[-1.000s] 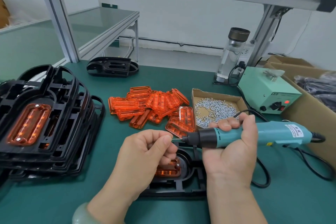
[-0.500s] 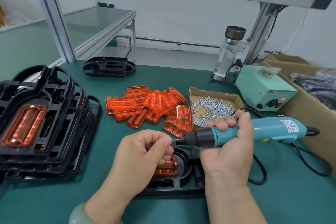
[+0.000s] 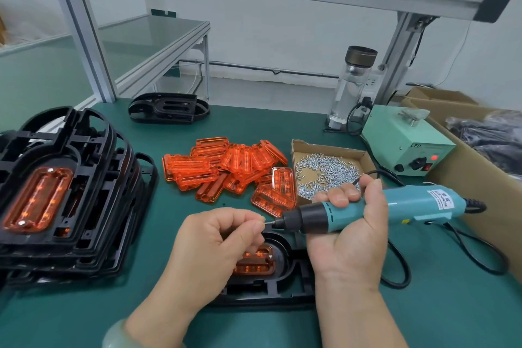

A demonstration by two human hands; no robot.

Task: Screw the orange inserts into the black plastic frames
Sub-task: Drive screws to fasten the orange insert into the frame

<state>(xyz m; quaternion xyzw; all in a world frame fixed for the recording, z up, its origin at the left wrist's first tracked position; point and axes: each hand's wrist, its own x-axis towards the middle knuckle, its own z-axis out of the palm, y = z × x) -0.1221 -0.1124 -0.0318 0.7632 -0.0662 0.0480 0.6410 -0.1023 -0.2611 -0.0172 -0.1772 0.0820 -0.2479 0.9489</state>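
Little has shifted over the last second: the teal electric screwdriver [image 3: 418, 206] stays level above the green counter [image 3: 141, 305], and the left hand [image 3: 217, 243] keeps its pinched fingertips up against the bit. The right hand [image 3: 350, 232] is wrapped firmly round the tool's barrel. The left, fingers curled, pinches what appears to be a small silver screw [image 3: 264, 219] at the very tip (it is too small to make out clearly). The likely reading is that a screw is being loaded onto the bit, not yet driven.

Directly beneath both hands lies the black plastic frame [image 3: 285, 285], flat on the counter, with a ribbed, translucent orange insert [image 3: 258, 261] seated in its rounded opening. One screw head shows at the insert's right end. The other end is hidden behind the left hand, so that fixing probably remains to be done.

To the left leans a stack of finished black frames [image 3: 93, 150], the top one showing its orange insert fastened at both ends. A heap of loose orange inserts [image 3: 223, 167] sits mid-counter, just beside a shallow cardboard tray [image 3: 324, 144] of silver screws. A lone black frame [image 3: 169, 107] waits at the back edge, and a pale green power box [image 3: 406, 147] shows a red light at right.
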